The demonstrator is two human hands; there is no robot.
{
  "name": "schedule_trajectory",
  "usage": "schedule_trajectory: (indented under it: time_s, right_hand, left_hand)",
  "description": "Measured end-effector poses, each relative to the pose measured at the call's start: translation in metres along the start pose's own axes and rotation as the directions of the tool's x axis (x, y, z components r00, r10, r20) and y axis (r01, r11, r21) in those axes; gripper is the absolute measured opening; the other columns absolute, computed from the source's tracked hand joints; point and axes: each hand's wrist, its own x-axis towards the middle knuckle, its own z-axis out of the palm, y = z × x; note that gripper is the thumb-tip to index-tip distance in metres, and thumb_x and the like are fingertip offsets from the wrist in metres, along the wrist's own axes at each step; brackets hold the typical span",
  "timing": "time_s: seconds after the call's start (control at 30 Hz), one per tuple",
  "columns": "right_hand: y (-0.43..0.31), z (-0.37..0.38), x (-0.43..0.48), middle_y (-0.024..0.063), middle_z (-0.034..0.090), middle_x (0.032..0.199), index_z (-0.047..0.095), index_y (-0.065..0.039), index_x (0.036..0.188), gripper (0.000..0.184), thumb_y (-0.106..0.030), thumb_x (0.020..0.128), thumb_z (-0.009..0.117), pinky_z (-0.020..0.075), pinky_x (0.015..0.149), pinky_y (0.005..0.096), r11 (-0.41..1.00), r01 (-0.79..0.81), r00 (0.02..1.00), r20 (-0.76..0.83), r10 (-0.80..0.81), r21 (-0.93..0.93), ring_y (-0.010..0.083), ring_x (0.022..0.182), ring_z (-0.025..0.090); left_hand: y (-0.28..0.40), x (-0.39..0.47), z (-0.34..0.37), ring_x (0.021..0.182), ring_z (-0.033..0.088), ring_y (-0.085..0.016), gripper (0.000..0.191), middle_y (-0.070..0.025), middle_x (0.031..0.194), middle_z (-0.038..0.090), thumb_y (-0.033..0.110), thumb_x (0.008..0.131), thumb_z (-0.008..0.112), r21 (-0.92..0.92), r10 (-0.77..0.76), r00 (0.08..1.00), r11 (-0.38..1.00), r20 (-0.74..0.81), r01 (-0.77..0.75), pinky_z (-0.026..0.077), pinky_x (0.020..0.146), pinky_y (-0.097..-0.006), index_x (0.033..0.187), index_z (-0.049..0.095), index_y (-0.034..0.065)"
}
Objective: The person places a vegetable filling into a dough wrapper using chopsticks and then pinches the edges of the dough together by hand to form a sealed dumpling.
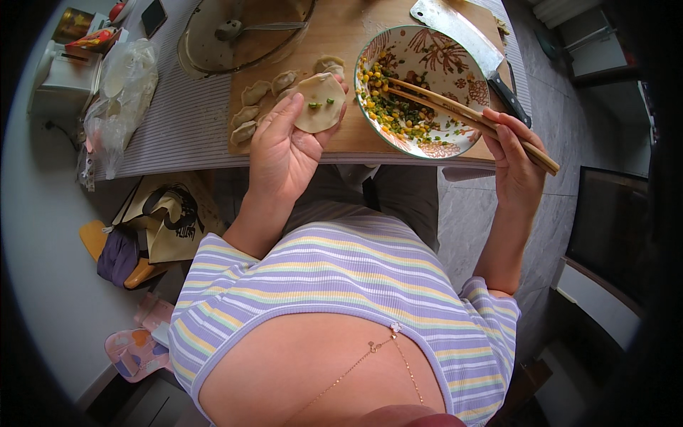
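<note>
A round dumpling wrapper [321,115] lies across the fingers of my left hand [288,144], its edge pinched under the thumb. On it sit a few small bits of green filling. My right hand [515,155] grips a pair of wooden chopsticks [459,109], whose tips reach into the filling [397,109] of corn kernels, chopped greens and brown bits. That filling rests along the left and lower side of a patterned ceramic bowl [440,50]. Several folded dumplings [256,93] stand on the wooden board [341,34] behind and left of my left hand, which partly hides them.
A cleaver [459,32] lies at the bowl's right, its black handle over the board's edge. Behind the dumplings is a clear glass dish [205,58] with a metal spoon [229,30]. On the striped tablecloth [176,115], a plastic bag [120,96] and a phone [154,18] lie left.
</note>
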Motion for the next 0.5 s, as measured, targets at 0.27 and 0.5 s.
schedule_trajectory:
  time_s: [0.27,0.5]
  right_hand:
    - [0.001,-0.006,-0.007,0.0226,0.063,0.100,0.061,0.005,0.101,0.017,-0.002,0.086,0.055,0.0507,0.087,0.0355,0.985,-0.047,0.999,0.008,0.046,0.166,0.0291,0.096,0.062]
    - [0.009,-0.021,-0.009,0.0238,0.061,0.102,0.060,0.005,0.102,0.019,-0.006,0.089,0.052,0.0515,0.086,0.0339,0.935,-0.103,0.992,-0.035,0.121,0.341,0.0288,0.097,0.062]
  left_hand:
    - [0.009,0.001,0.008,0.117,0.046,-0.031,0.041,-0.0260,0.128,0.041,0.019,0.097,0.033,0.002,0.016,0.999,1.000,0.045,-0.017,0.043,0.098,-0.0380,0.124,0.036,-0.0113]
    - [0.015,0.001,0.016,0.111,0.052,-0.028,0.043,-0.0226,0.126,0.045,0.022,0.097,0.032,-0.041,-0.022,0.996,0.999,0.083,0.025,0.045,0.095,-0.0325,0.126,0.036,-0.0102]
